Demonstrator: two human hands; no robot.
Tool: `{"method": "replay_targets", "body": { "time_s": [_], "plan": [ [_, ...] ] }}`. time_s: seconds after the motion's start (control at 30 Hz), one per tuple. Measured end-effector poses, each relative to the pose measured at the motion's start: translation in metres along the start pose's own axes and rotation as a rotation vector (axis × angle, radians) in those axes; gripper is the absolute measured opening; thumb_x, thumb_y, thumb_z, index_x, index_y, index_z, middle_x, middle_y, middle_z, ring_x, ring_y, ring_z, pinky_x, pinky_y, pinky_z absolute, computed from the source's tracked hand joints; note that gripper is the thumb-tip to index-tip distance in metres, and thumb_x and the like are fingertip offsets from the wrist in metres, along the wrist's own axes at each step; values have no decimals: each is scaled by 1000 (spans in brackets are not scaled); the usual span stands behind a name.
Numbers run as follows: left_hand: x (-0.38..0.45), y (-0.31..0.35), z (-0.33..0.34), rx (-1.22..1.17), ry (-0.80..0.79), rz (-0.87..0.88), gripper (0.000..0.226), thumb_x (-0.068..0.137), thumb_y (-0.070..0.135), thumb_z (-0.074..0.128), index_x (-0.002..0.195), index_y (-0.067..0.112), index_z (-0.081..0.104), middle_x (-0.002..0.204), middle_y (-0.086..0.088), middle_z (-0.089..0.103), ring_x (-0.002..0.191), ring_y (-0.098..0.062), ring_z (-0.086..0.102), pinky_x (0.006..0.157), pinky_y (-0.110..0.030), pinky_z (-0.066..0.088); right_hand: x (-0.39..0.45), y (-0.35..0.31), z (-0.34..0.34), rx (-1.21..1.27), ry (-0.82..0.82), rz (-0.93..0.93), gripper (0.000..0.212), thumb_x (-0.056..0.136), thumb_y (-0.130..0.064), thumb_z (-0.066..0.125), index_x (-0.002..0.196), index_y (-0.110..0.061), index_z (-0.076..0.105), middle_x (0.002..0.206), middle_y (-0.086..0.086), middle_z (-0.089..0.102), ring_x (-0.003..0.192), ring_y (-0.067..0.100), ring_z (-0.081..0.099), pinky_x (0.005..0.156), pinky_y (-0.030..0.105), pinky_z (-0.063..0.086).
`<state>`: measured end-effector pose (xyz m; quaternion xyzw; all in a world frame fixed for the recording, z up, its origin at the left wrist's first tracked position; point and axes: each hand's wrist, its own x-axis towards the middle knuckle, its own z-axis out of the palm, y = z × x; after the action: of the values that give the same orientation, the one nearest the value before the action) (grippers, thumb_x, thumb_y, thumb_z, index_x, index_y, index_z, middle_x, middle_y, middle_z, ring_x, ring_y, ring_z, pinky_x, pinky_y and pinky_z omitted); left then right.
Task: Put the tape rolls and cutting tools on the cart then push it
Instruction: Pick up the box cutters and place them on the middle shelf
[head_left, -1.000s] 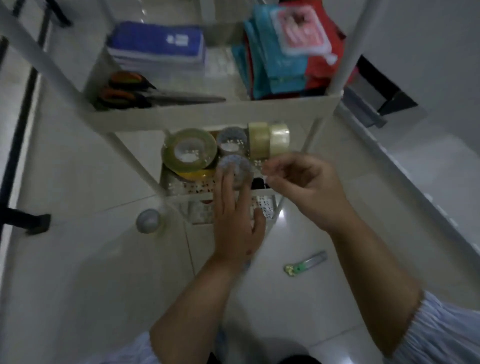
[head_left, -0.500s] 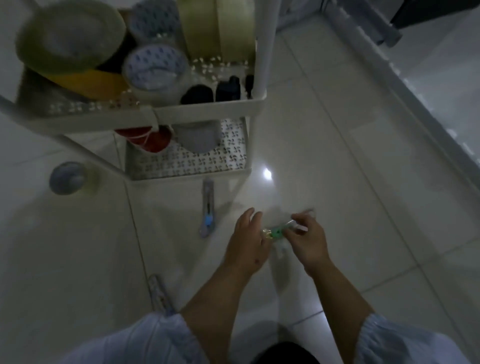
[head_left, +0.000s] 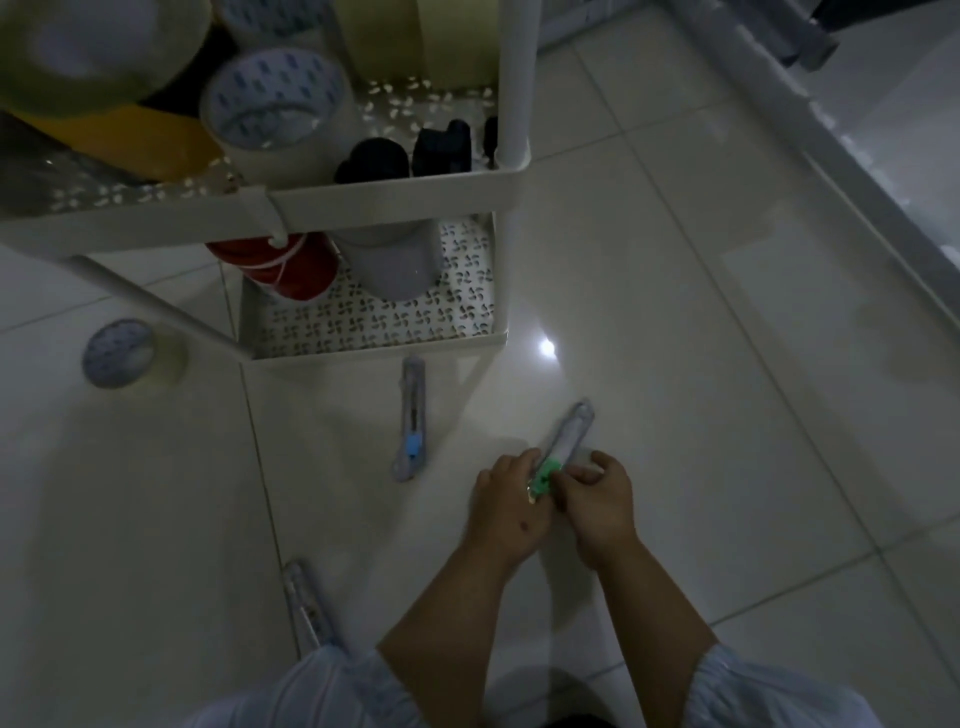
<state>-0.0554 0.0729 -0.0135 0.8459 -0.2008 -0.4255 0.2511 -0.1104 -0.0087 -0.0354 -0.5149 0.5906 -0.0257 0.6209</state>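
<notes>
Head view: both hands (head_left: 550, 499) now tighter around green-slider cutter (head_left: 563, 441).

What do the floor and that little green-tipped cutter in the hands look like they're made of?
Floor: likely glazed ceramic tile, glossy; it mirrors a lamp spot and shows grout lines. Green-tipped cutter: seemingly translucent plastic body with a green plastic slider, held by the left hand and right hand; any blade isn't visible.

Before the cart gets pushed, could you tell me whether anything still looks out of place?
Yes: a tape roll and two utility knives lie loose on the floor beside the cart. Both hands grip a third, green-slider knife.
</notes>
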Motion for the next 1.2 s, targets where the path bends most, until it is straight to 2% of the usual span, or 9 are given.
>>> {"method": "replay_targets", "body": {
  "time_s": [0.1,0.27,0.33,0.43,0.63,0.73,0.87,1.07,1.2],
  "plan": [
    [-4,-5,-7,-72,2,-3,50,81,30,54,129,16,48,122,-16,54,113,-31,52,97,-34,42,-8,-8,3,13,-155,-25,13,78,6,60,90,1,63,80,20,65,77,33,63,73,42,54],
    [-19,-5,-26,-226,46,28,30,82,23,60,113,23,58,103,-8,55,96,-25,58,84,-31,47,-29,-27,9,60,-243,-54,19,79,10,58,95,-1,59,76,12,65,66,22,63,56,23,55],
    [-25,-5,-34,-321,82,34,26,72,29,64,96,37,58,91,-1,55,84,-19,59,78,-31,49,-38,-35,12,40,-262,-95,19,79,8,58,96,-2,60,84,18,67,74,29,67,65,32,57],
    [-41,-3,-57,-427,147,31,27,74,17,68,83,37,53,75,10,52,63,0,52,61,-16,44,-61,-57,19,4,-308,-178,22,81,5,56,88,-15,63,91,18,68,84,33,65,77,46,55],
    [-87,13,-106,-480,198,107,42,77,7,68,108,27,49,86,2,49,71,-13,46,70,-26,48,-120,-105,26,47,-367,-312,21,86,-6,58,84,-25,64,76,9,63,69,20,61,58,29,51],
    [-115,27,-134,-479,212,147,42,78,6,66,112,26,50,85,8,51,73,-11,49,72,-25,49,-153,-133,24,9,-420,-391,24,85,-1,57,96,-21,65,77,2,66,69,13,63,61,22,55],
    [-148,49,-175,-475,272,202,34,81,5,63,102,28,51,82,8,53,71,-7,52,63,-11,46,-193,-175,20,-34,-498,-474,31,83,7,57,99,-17,66,72,0,63,62,7,60,57,18,51],
    [-186,90,-238,-495,384,267,26,85,9,58,82,34,52,82,1,62,82,-23,63,80,-40,54,-242,-239,15,-74,-633,-542,34,79,8,59,91,-23,67,83,10,62,74,19,60,68,30,49],
    [-211,125,-282,-548,511,375,22,86,9,57,80,30,54,79,-1,64,76,-26,63,73,-41,52,-276,-285,8,-110,-707,-617,36,81,2,62,104,-25,64,92,7,66,77,15,62,69,30,48]
  ]
}}
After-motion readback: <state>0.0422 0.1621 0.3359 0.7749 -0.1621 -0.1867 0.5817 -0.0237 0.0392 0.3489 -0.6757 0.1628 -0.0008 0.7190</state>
